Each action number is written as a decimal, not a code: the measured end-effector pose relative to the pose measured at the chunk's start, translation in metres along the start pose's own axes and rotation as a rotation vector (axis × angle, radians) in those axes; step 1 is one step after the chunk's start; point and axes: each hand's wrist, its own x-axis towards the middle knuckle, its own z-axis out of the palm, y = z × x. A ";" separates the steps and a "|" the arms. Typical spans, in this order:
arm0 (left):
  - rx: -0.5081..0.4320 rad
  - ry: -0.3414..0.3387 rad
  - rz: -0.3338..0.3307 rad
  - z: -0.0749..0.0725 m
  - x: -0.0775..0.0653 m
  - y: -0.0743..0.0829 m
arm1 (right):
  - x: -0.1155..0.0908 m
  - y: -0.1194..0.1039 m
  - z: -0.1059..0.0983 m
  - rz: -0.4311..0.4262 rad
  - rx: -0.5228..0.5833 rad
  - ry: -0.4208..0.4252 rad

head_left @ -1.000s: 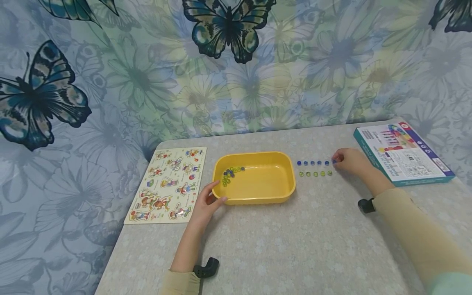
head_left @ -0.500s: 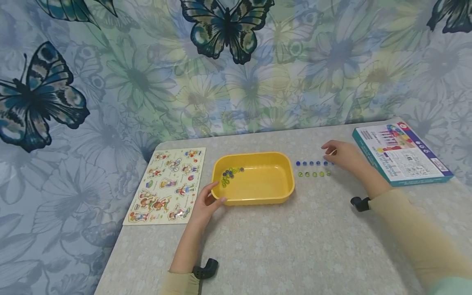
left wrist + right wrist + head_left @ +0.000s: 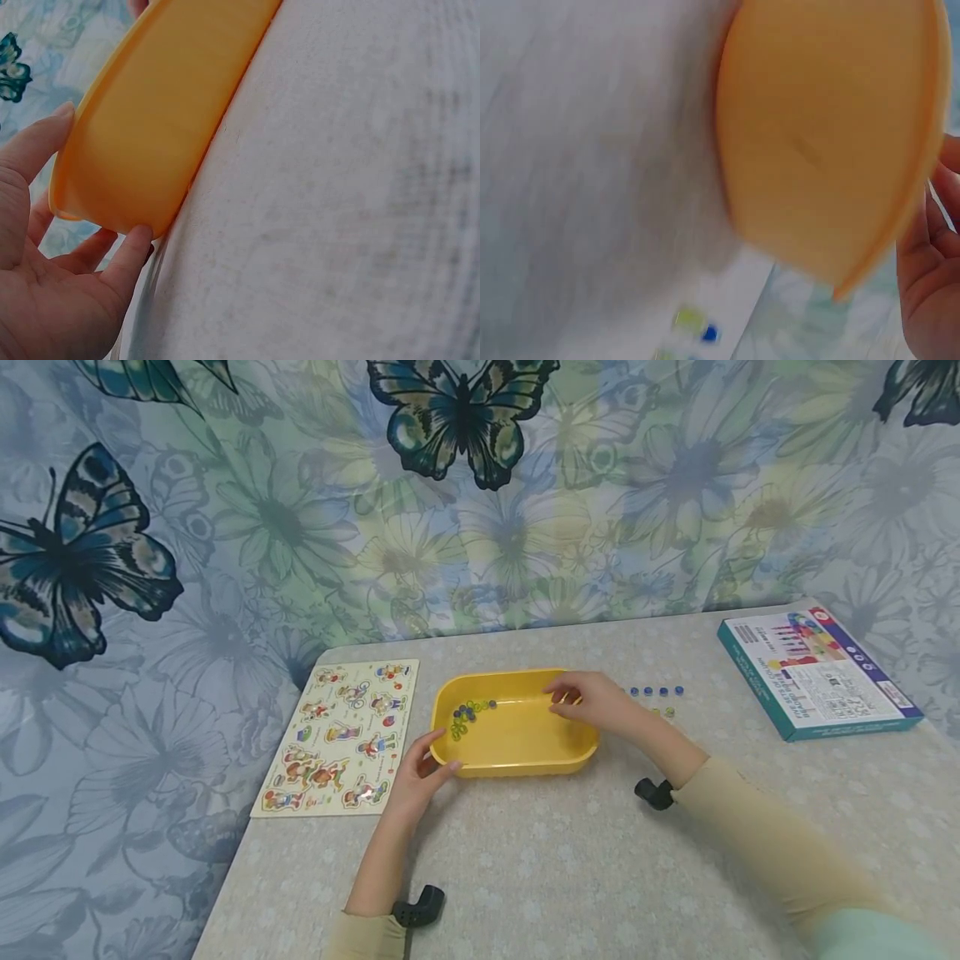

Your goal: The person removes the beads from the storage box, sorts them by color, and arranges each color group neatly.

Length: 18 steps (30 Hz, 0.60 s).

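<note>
A yellow plastic tray (image 3: 517, 742) stands on the table with several small blue and green beads (image 3: 465, 713) gathered at its left end. My left hand (image 3: 415, 782) holds the tray's near left corner, thumb at the rim and fingers against the wall, as the left wrist view shows. My right hand (image 3: 596, 702) hovers over the tray's right end with bent fingers; I see nothing between them. Right of the tray runs a row of blue beads (image 3: 656, 692), with green beads (image 3: 670, 712) in front of it. The right hand and wrist hide part of both rows.
Left of the tray lies a cream sheet (image 3: 345, 735) printed with colourful figures. A flat teal and white box (image 3: 832, 672) lies at the table's right. Behind the table (image 3: 562, 860) hangs a curtain (image 3: 510, 552) with butterflies and flowers.
My right hand let go of the blue bead at the row's right end, lifted away and moved left to the tray's right end. The left hand stays on the tray corner.
</note>
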 end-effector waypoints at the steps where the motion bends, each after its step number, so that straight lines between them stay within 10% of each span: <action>1: -0.005 0.003 0.001 0.000 0.001 -0.003 | 0.003 -0.004 0.008 -0.017 0.003 -0.043; 8: -0.004 0.028 0.034 0.000 0.010 -0.020 | 0.021 -0.019 0.058 -0.025 0.011 -0.280; 18: -0.006 0.027 0.017 -0.001 0.009 -0.017 | 0.045 -0.043 0.095 -0.050 0.040 -0.359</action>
